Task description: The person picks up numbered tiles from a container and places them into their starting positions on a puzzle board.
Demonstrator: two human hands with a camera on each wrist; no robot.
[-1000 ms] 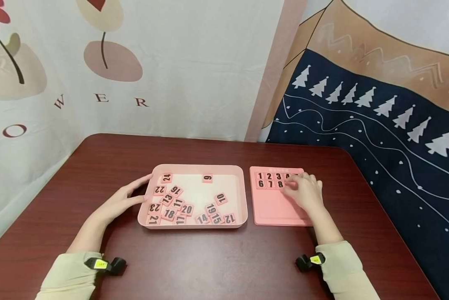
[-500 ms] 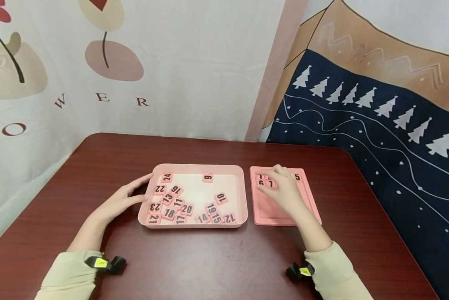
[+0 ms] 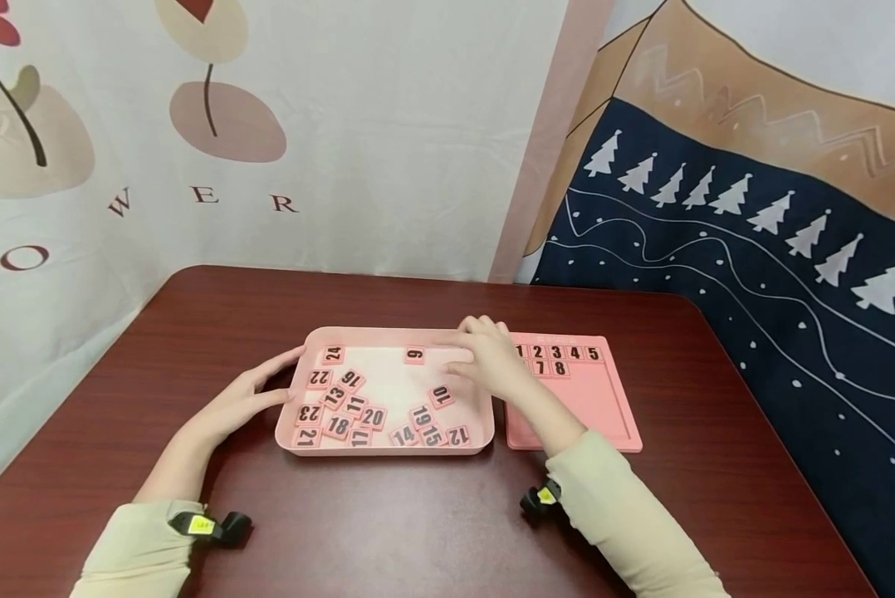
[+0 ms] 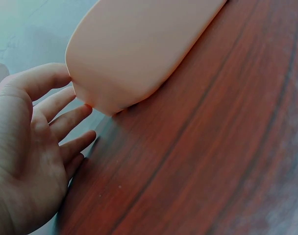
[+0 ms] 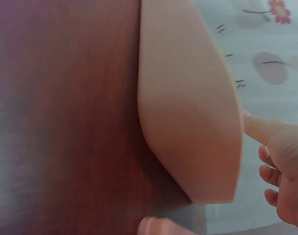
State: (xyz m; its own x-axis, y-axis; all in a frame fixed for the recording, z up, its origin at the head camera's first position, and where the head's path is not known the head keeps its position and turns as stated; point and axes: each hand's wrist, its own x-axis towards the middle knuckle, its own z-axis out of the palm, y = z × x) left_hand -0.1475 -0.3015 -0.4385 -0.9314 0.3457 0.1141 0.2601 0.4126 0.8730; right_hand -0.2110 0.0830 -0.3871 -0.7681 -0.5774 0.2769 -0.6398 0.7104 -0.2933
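Observation:
My left hand rests against the left end of the shallow pink tray, its fingers loosely extended; the left wrist view shows fingertips at the tray's rim and outer wall. Over the tray's right part hovers my right hand, thumb and fingers apart with nothing visible between them. Its fingertips are just right of the number 9 tile. Below them lies the number 10 tile. Right of the tray sits a pink board with number tiles along its top; my right hand partly hides its left edge.
Several other loose number tiles lie in the tray, mostly at the left, such as the 24 tile, and along the front. Both the tray and the board stand on a dark red-brown wooden table. Printed cloths hang behind it.
My right hand has left the board's upper rows and swung left over the tray, uncovering tiles 1 to 5, 7 and 8. The left hand and the tray have stayed put.

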